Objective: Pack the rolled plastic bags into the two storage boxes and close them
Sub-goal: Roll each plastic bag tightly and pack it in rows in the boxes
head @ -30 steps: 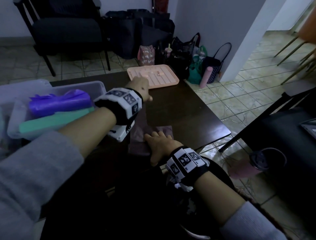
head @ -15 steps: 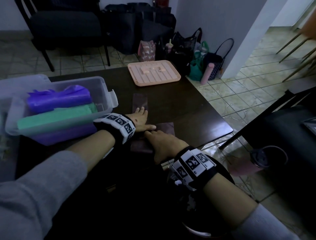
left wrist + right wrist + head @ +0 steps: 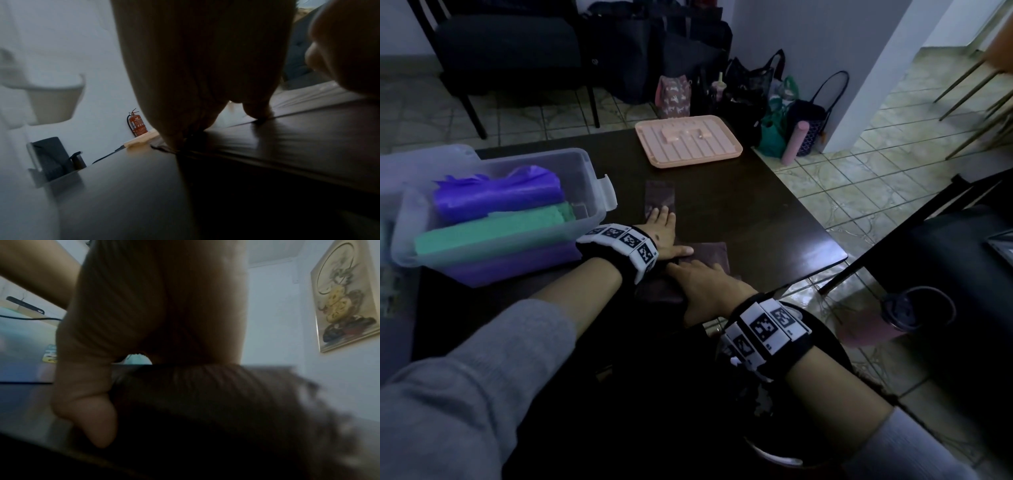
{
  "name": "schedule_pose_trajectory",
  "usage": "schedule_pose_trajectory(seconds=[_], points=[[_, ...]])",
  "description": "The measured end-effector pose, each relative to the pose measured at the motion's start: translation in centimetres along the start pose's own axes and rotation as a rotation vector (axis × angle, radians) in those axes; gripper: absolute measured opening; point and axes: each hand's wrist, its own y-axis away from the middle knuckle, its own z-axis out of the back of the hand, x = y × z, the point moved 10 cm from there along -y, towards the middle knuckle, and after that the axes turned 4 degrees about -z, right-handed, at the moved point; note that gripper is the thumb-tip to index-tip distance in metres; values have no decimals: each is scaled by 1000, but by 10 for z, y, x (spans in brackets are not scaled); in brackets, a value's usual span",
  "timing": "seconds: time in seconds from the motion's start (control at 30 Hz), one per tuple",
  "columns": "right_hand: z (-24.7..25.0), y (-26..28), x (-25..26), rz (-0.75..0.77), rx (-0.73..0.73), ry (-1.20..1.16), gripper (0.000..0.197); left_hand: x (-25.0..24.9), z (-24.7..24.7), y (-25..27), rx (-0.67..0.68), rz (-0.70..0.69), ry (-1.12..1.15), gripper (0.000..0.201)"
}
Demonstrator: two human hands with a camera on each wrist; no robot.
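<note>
Two flat hands, left [image 3: 661,233] and right [image 3: 705,281], fingers spread, are pressing a dark plastic bag [image 3: 707,255] against the surface [image 3: 774,219] at frame centre, apparently smoothing it for rolling; the storage box [image 3: 589,178] is sitting upper left.

No legible text on any object

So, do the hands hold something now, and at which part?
Nothing is gripped. The left hand lies flat, pressing the dark brown flat plastic bag on the table. The right hand rests on its near folded part; its fingers look straight.
</note>
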Motion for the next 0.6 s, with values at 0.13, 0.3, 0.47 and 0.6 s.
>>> schedule_pose_trajectory(seconds=[0.13, 0.3, 0.47, 0.6], points=[[-1, 5, -1, 7, -65, 76, 81, 0, 3, 3, -1, -9, 12, 87], [10, 9, 1, 73, -170, -86, 82, -2, 6, 5, -11, -28, 25, 87], [14, 6, -6, 59, -166, -179, 68, -1, 8, 9, -31, -55, 95, 81], [15, 5, -12, 30, -143, -68, 67, 2, 8, 10, -39, -73, 205, 78]])
